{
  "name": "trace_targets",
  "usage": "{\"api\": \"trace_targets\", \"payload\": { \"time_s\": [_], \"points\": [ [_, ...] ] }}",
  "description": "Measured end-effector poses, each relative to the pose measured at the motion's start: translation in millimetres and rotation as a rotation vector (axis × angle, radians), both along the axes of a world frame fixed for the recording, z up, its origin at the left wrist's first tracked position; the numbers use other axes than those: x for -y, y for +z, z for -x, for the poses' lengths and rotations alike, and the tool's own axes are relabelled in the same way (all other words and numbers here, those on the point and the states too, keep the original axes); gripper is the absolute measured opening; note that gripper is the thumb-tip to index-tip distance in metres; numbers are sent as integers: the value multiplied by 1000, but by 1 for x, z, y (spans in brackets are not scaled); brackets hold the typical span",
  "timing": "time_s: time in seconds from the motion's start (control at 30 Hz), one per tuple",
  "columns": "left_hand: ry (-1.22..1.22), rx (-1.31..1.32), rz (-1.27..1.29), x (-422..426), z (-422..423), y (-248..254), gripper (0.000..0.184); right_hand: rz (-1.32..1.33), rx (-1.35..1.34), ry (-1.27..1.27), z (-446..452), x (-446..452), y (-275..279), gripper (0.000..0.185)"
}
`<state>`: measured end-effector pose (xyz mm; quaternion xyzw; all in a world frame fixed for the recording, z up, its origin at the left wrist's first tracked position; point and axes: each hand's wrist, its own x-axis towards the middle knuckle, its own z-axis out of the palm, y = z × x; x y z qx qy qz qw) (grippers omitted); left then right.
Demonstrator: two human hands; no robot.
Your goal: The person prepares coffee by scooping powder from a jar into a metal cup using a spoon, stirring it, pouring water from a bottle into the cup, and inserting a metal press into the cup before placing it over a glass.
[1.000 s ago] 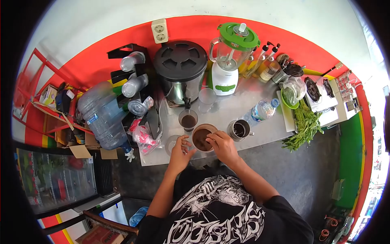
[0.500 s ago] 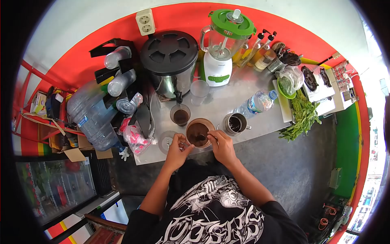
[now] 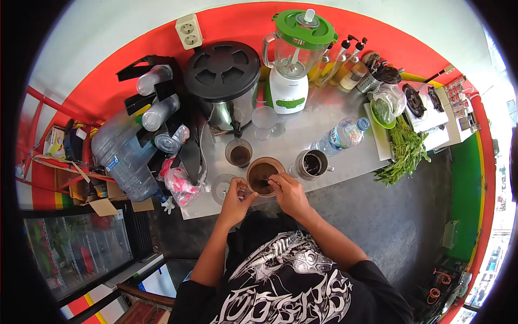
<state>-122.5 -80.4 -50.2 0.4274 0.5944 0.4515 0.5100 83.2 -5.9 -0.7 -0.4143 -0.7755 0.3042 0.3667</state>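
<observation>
A clear round jar of brown powder (image 3: 260,168) stands at the table's front edge. My left hand (image 3: 236,203) has its fingers closed at the jar's left rim. My right hand (image 3: 291,195) pinches a spoon over the right rim; its dark bowl dips into the powder and is hard to see. Left of the jar lies a round clear lid (image 3: 220,188), partly behind my left hand. Just behind the jar is a plastic cup (image 3: 239,154) with brown contents. To the right stands a metal mug (image 3: 312,163) of dark liquid.
A steel dispenser with a black lid (image 3: 222,70) and a green-lidded blender (image 3: 290,89) stand at the back. An upturned-looking clear cup (image 3: 264,119) is between them. A water bottle (image 3: 341,136) lies on the right, near leafy greens (image 3: 406,154). Plastic bags (image 3: 183,186) sit left.
My right hand has shifted slightly left over the jar, and the spoon's bowl shows less in the powder. My left hand stays at the rim.
</observation>
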Motion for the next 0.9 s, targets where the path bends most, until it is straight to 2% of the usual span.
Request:
{"api": "trace_targets", "payload": {
  "time_s": [0.1,0.6,0.67,0.9],
  "points": [
    [17,53,-22,0,-2,-2,44,-44,-2,9,2,-2,1,13],
    [58,73,16,2,-4,-4,45,132,-18,0,1,-9,-1,12],
    [52,71,22,2,-4,-5,45,237,-131,-59,3,-6,1,11],
    [3,115,65,1,2,-7,46,315,-272,-152,-1,5,16,13]
  ]
}}
